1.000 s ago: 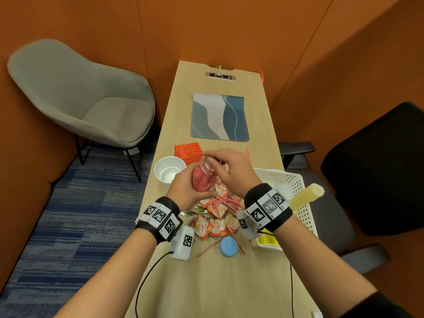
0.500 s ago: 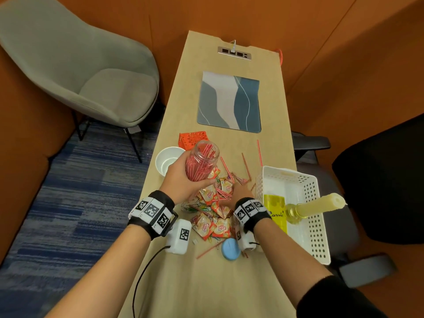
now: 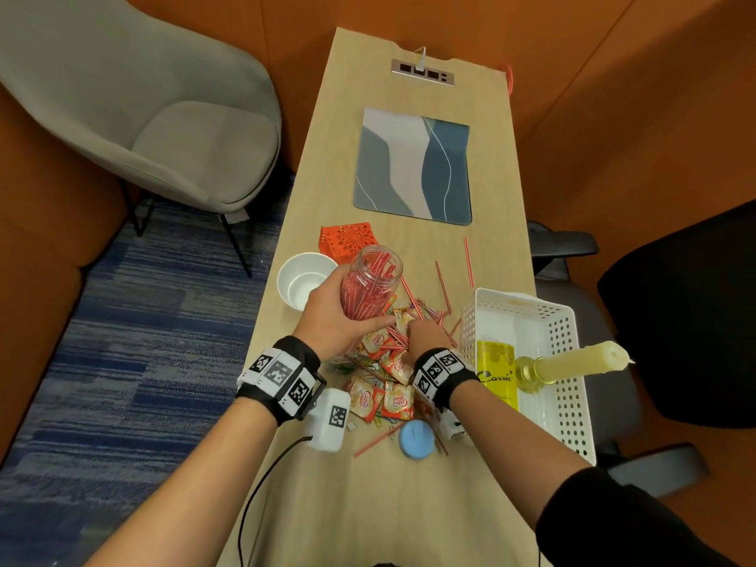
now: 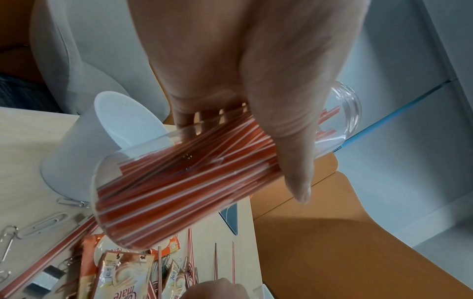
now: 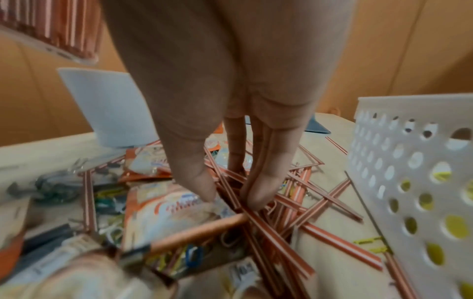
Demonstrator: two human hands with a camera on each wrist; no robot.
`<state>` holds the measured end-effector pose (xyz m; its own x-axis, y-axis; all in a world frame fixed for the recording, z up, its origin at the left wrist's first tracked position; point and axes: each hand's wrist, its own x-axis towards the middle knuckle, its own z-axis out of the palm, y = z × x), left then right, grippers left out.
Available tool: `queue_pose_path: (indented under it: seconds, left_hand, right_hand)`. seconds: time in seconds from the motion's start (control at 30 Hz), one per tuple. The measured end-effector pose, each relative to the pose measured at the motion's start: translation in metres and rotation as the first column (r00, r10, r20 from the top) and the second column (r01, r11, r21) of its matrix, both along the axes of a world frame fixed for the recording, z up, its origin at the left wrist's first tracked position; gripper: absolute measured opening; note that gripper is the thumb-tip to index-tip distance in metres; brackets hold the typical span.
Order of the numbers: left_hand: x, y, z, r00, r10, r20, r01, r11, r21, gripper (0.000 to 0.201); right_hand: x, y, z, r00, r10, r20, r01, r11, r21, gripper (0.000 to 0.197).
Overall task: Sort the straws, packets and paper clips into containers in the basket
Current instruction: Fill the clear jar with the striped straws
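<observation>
My left hand (image 3: pixel 331 317) grips a clear jar (image 3: pixel 370 288) packed with red-and-white straws and holds it tilted above the pile, its mouth pointing away from me. The left wrist view shows the thumb across the jar (image 4: pixel 179 182). My right hand (image 3: pixel 425 333) reaches down into the loose straws (image 3: pixel 442 317) beside the basket. There, thumb and fingertips (image 5: pixel 227 196) pinch a few straws (image 5: pixel 294 202). Creamer packets (image 3: pixel 384 399) and paper clips (image 4: pixel 43 224) lie mixed under both hands.
A white perforated basket (image 3: pixel 527 298) at the right holds a yellow can (image 3: pixel 497 374) and a candle (image 3: pixel 572 362) in a gold holder. A white cup (image 3: pixel 304 280) and an orange cut-out box (image 3: pixel 347 239) stand left of the jar. A blue lid (image 3: pixel 416 439) lies near me.
My right hand left the jar's mouth and came down onto the straw pile by the basket. The left hand kept hold of the jar.
</observation>
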<state>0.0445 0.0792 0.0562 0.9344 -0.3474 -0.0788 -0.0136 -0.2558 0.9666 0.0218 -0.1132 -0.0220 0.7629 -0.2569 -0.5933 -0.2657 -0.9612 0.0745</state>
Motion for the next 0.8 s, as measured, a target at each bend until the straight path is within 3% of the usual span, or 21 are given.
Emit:
queue_pose_path:
  seconds: [0.1,0.23,0.5,0.63,0.7,0.8]
  left_hand:
    - [-0.001,0.001,-0.001,1.0,-0.005,0.0,0.005,1.0,0.005,0.077]
    - [-0.005,0.001,-0.002,1.0,-0.006,-0.004,0.006,1.0,-0.003,0.076]
    - [-0.011,0.004,-0.002,1.0,-0.017,0.005,0.018,0.999,-0.028,0.083]
    - [-0.013,0.006,0.0,1.0,-0.006,0.01,0.007,0.999,-0.038,0.083]
    - [-0.014,0.007,0.001,1.0,-0.004,0.009,0.004,0.999,-0.038,0.083]
    - [-0.017,0.007,0.002,1.0,-0.003,0.008,0.004,0.999,-0.033,0.083]
  right_hand:
    - [0.002,0.001,0.001,0.992,0.123,0.002,-0.123,0.992,-0.021,0.018]
    - [0.009,0.002,0.007,0.972,0.235,-0.025,-0.235,0.971,-0.032,0.025]
    - [0.01,-0.011,0.021,0.947,0.312,0.081,-0.314,0.949,0.015,0.024]
    - [0.003,-0.023,0.031,0.927,0.247,0.281,-0.288,0.95,0.117,0.026]
    - [0.003,-0.031,0.033,0.92,0.109,0.375,-0.202,0.955,0.218,0.021]
    - [0.001,-0.04,0.035,0.885,-0.16,0.438,-0.035,0.913,0.407,0.035]
